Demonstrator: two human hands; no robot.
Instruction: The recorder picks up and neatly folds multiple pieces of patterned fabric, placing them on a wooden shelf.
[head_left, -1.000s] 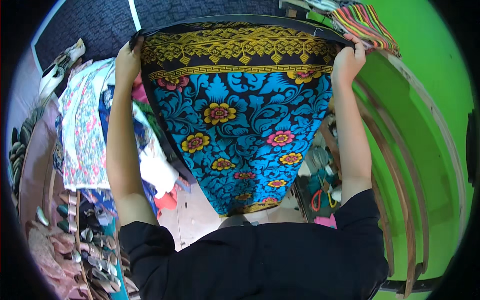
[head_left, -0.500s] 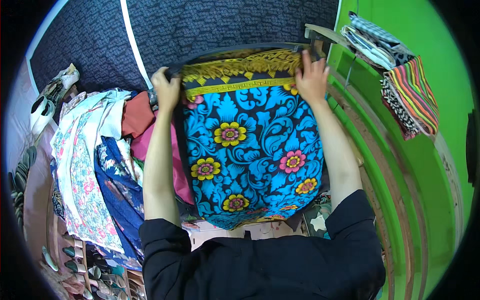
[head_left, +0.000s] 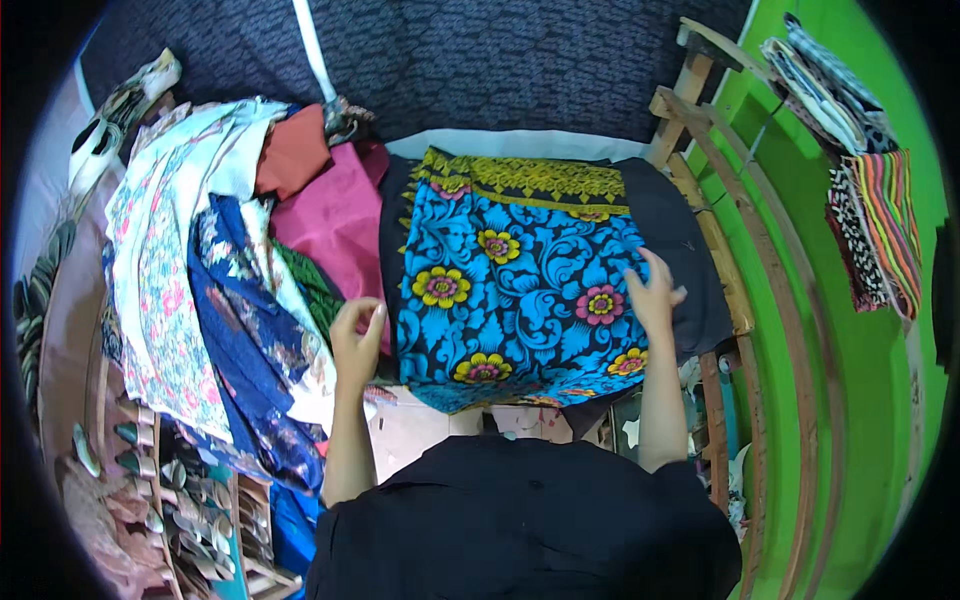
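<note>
- Head view: the blue cloth with big flowers now lies flat on the bed. A second ago both hands held it up high by its yellow top edge. Half a second ago it was coming down. Now it is spread out, with the yellow edge far from the person and the bottom edge hanging just over the near side of the bed.
- The left hand has let go. It hangs just beside the left edge of the cloth, not touching it as far as I can tell. Its fingers are curled in loosely and hold nothing.
- The right hand rests flat on the right side of the cloth. Its fingers are spread apart and press down on the cloth. They do not pinch it.
- So the lifting part looks done, and the hands seem to be smoothing the cloth now.
- Counting: there is one blue cloth. There are two hands. One black cloth lies under the blue one and shows at its right side.
- One messy pile of clothes sits to the left. I can pick out a pink piece, a red-brown piece, a dark blue flowered piece and a pale flowered piece, so at least four.
- One wooden frame stands at the right of the bed.
- A bunch of folded cloths hangs on the green wall. I count about three, but they overlap, so I am not sure.
</note>
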